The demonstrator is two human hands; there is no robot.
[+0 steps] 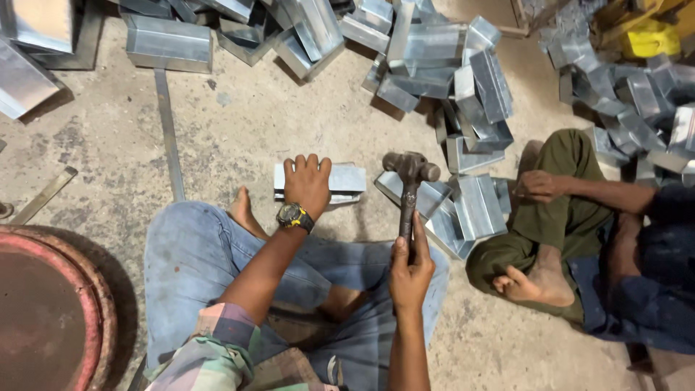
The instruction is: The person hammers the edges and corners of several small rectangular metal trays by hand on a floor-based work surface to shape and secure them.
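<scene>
Under left hand (pixel 307 182) fingers lies metal piece (pixel 347 178).

co-worker (pixel 622 253) cut off at right edge

Faded blue jeans, pastel plaid shirt sleeve, black-and-yellow wristwatch (pixel 294 216) on the left wrist, bare feet.

1 head camera, looking steeply down from above at seated lap, floor (pixel 239 123) just ahead, close range.
</scene>
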